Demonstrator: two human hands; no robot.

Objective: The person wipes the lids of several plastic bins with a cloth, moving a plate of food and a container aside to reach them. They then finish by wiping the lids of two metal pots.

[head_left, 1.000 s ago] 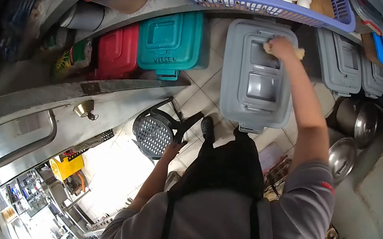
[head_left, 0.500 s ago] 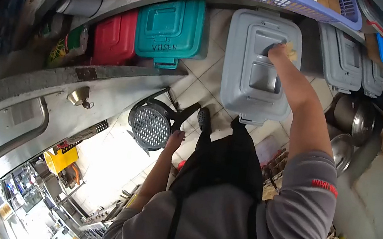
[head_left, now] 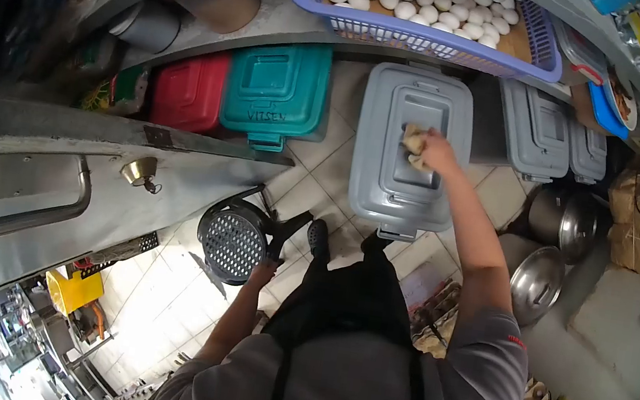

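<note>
My right hand [head_left: 438, 152] is closed around a crumpled beige cloth [head_left: 416, 146], pressed on the recessed lid of a grey storage bin [head_left: 370, 166]. The bin stands on the tiled floor in front of my feet, with its lid on. Low on my left side, my left hand [head_left: 265, 272] overlaps the edge of a black perforated stool [head_left: 232, 243]; its fingers are in shadow against the dark plastic.
A teal bin [head_left: 273, 116] and a red bin [head_left: 190, 96] stand left under the shelf. A purple basket [head_left: 439, 49] of eggs [head_left: 445, 5] sits above. Lidded metal pots [head_left: 534, 286] are at right; a steel door [head_left: 106, 207] juts in at left.
My right hand has moved the cloth from the lid's right edge to its middle recess. My left hand has shifted to the stool's edge. The view has tilted up, showing more eggs.
</note>
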